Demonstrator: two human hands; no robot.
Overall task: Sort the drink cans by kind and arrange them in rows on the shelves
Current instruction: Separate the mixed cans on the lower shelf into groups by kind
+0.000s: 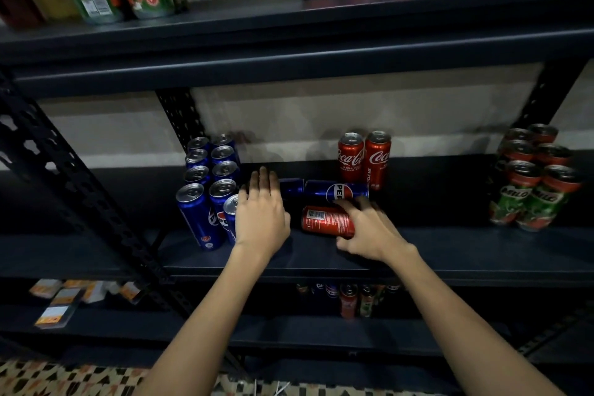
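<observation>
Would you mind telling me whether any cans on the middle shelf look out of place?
Yes: a red can and two blue Pepsi cans lie on their sides mid-shelf, while the others stand upright. The right hand grips the red one.

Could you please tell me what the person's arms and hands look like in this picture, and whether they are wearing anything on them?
Both forearms are bare up to the frame's lower edge, with no sleeves in view. The left hand and right hand wear no gloves, and no rings, watch or bracelet show at fingers or wrists.
</observation>
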